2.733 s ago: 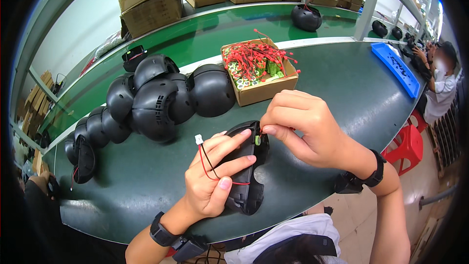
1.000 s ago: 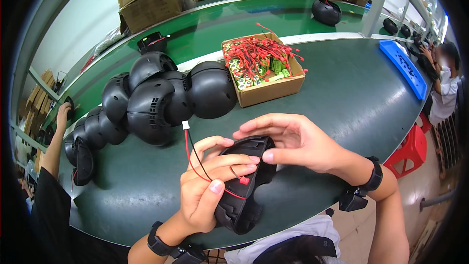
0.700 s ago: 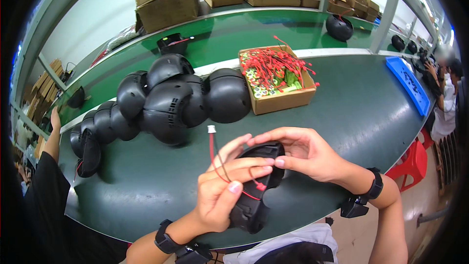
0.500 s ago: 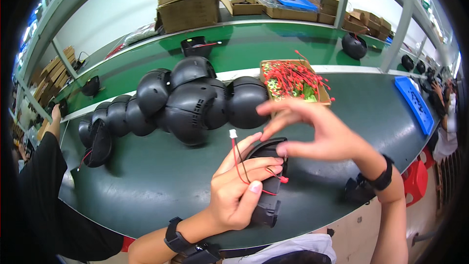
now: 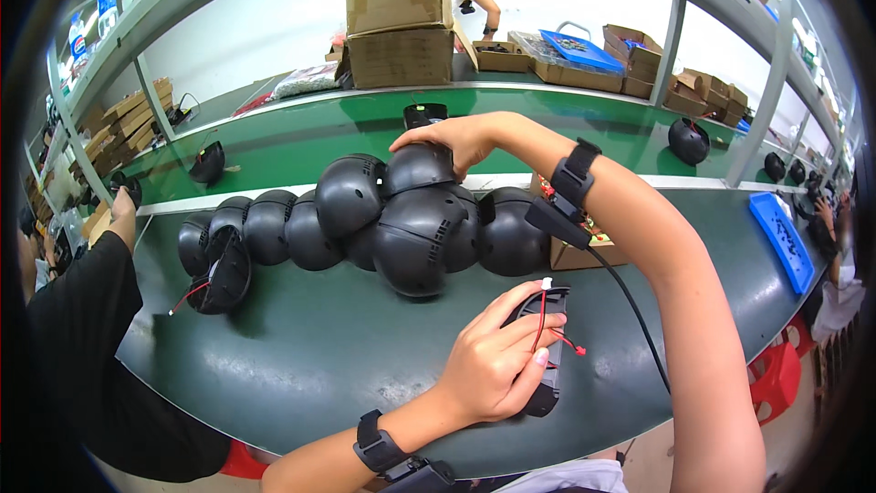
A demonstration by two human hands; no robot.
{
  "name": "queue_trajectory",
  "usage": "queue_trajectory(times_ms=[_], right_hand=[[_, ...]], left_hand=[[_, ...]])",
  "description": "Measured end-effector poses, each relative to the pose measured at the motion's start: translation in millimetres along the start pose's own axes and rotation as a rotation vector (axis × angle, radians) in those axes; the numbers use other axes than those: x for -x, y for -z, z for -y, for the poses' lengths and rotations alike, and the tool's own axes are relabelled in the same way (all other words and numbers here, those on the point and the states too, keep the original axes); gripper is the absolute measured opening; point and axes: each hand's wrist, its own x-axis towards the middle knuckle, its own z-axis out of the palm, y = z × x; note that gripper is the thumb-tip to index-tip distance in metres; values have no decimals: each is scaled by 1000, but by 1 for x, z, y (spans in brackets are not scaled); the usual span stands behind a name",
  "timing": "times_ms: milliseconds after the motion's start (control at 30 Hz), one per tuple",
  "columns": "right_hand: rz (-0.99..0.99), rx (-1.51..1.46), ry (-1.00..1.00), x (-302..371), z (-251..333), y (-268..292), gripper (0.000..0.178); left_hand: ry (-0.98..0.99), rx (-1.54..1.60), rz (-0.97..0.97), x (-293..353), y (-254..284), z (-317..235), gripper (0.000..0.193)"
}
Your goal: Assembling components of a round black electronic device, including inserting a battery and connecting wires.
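My left hand (image 5: 497, 361) is closed around a curved black plastic housing (image 5: 544, 399) above the near side of the table. Its fingers also pin red and black wires (image 5: 540, 319), which end in a white connector (image 5: 547, 284) and a small red tip (image 5: 579, 349). My right hand (image 5: 461, 139) reaches across to the pile and grips the topmost black dome shell (image 5: 418, 172), fingers bent over its upper edge. Below and beside it sit several more black dome shells (image 5: 415, 242). Part of the grip is hidden behind the shell.
A cardboard box of red-wired parts (image 5: 584, 257) stands behind my right forearm. A blue tray (image 5: 782, 242) lies at the right. Beyond the table runs a green belt (image 5: 547, 119) bearing more shells. At the left, a co-worker's arm (image 5: 120, 210) reaches in.
My right hand has left the housing and moved forward and left onto the top shell. The left hand keeps its hold on the housing and wires. The view has shifted.
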Motion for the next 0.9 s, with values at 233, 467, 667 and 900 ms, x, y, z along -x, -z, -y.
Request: queue_trajectory(times_ms=[233, 467, 667, 900], right_hand=[[-514, 279, -89, 51, -12, 4, 82], [-1012, 285, 124, 164, 58, -42, 91], [-892, 513, 17, 257, 90, -166, 82], [-740, -226, -95, 275, 122, -221, 80]], left_hand=[[3, 18, -32, -2, -3, 2, 23], [60, 49, -129, 4, 0, 2, 25], [42, 45, -162, -1, -4, 10, 30], [28, 12, -119, -1, -1, 7, 32]])
